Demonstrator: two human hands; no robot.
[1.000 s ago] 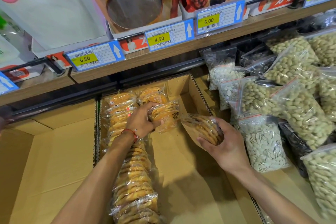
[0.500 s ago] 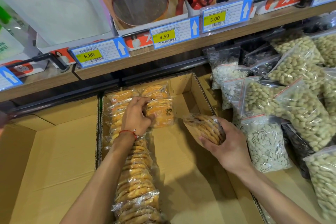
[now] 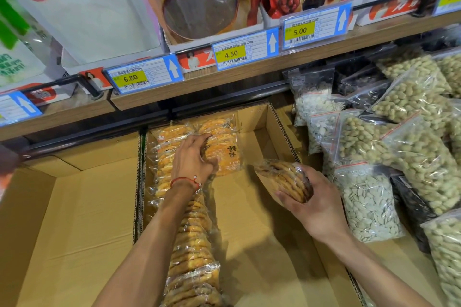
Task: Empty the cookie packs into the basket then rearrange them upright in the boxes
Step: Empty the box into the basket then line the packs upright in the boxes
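Left hand (image 3: 193, 157) stretched forward, fingers (image 3: 199, 138) curled; right hand (image 3: 314, 204) gripping.

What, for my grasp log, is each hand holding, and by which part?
The right hand grips a loose cookie pack around its near end. The left hand pinches the left edge of an upright labelled pack in the box.

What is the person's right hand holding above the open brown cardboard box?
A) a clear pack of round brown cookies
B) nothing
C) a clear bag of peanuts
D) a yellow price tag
A: the right hand curls round a clear pack of round brown cookies above the open brown cardboard box; the clear bags of peanuts lie untouched beside it.
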